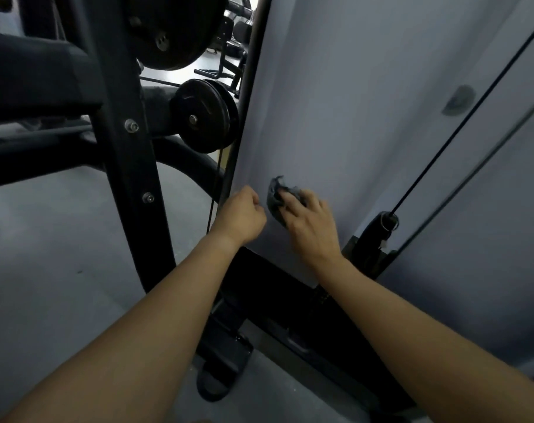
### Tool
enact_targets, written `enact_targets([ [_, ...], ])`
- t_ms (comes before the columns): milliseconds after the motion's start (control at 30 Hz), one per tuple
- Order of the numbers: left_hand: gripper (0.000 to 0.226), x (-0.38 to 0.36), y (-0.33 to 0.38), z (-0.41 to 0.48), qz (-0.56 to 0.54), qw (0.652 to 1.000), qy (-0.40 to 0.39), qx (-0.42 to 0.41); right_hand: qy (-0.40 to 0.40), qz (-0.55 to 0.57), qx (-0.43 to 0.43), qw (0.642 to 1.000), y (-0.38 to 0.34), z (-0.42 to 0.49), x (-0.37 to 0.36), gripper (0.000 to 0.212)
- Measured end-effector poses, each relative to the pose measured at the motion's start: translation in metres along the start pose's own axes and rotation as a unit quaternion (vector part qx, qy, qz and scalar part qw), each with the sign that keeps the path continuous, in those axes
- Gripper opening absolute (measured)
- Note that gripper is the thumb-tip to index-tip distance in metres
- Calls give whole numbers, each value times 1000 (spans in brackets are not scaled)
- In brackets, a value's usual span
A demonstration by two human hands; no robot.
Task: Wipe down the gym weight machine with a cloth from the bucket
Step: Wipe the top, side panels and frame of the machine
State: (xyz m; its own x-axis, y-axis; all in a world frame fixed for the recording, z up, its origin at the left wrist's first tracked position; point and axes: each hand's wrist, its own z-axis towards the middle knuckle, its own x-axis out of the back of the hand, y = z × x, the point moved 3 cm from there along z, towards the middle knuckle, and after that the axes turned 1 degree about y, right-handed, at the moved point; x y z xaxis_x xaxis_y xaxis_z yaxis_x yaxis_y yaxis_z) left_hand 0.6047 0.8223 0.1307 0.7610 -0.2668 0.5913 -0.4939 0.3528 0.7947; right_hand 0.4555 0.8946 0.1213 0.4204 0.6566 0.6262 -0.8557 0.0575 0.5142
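The right hand [311, 227] holds a dark, bunched cloth [275, 199] against the grey panel [351, 102] of the machine, low on the panel and near its left edge. The fingers lie over the cloth and the thumb sits at its lower end, so the cloth is pinched between them and pressed flat to the panel; the hand is blurred. The left hand [241, 215] is just left of the cloth, at the panel's dark edge, with its fingers curled in; whether they hold that edge cannot be told. Both forearms reach in from the near side.

Left of the panel stands a black post [128, 148] with bolts, and a black pulley [204, 117] sits between the post and the panel's edge. A large plate [168, 25] hangs farther up. To the right a black cable [458, 126] runs slantwise down to a black clip [381, 230]. A black sandal [217, 374] rests on the grey floor [61, 239] near the machine's base.
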Motion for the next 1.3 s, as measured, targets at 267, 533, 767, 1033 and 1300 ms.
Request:
enact_targets([
  [267,20,-25,20,-6,-5,999,-28,-33,-80,-3,-65,995,32,-44,36,21],
  [533,20,-33,21,-13,1,999,-39,-38,2,38,-225,974,41,-60,50,16],
  [767,19,-35,8,-11,-7,999,-47,-22,-46,86,-231,968,42,-55,53,7],
  [1033,17,-36,-4,-9,3,999,-34,-18,-103,88,-215,967,13,-101,14,23],
  [1300,16,-36,-31,-11,13,998,-46,27,-91,80,-211,970,11,-64,15,12],
])
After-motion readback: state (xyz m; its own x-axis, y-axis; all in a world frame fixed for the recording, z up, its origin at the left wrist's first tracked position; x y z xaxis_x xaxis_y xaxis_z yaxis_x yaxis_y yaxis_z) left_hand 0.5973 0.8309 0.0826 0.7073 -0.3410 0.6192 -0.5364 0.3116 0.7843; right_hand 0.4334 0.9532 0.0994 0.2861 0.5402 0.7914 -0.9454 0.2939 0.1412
